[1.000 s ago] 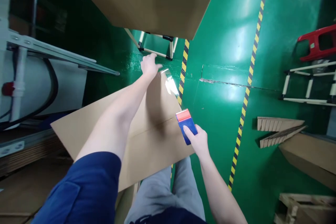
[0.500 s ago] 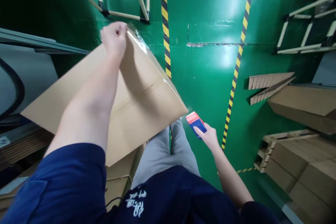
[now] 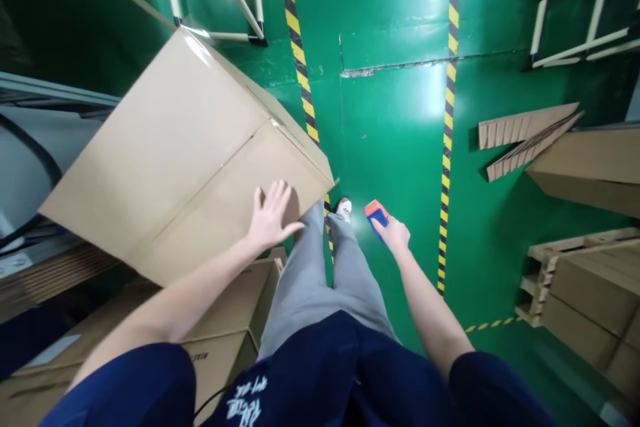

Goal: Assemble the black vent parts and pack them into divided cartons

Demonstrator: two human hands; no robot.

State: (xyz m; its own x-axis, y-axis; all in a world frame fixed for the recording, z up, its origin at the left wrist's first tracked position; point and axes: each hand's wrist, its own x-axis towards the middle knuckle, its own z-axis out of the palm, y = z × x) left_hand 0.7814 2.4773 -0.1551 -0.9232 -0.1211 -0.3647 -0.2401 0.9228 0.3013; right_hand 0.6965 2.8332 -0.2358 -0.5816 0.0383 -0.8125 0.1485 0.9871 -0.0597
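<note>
A large brown cardboard box stands tilted across the left half of the view, with a seam running over its top face. Shiny clear tape shows along its far right edge. My left hand is at the near part of that face, fingers spread, holding nothing; whether it presses on the cardboard I cannot tell. Out to the right, apart from the box, my right hand grips a blue and orange-red tape dispenser.
Yellow-black floor tape crosses the green floor. Pipe frames stand at the back left and right. Cardboard strips, a wooden pallet and stacked boxes are on the right. Another box sits beside my legs.
My left hand has left the box's far corner, come back to its near side and opened. The tape dispenser stays in my right hand, slightly farther right. The view has shifted.
</note>
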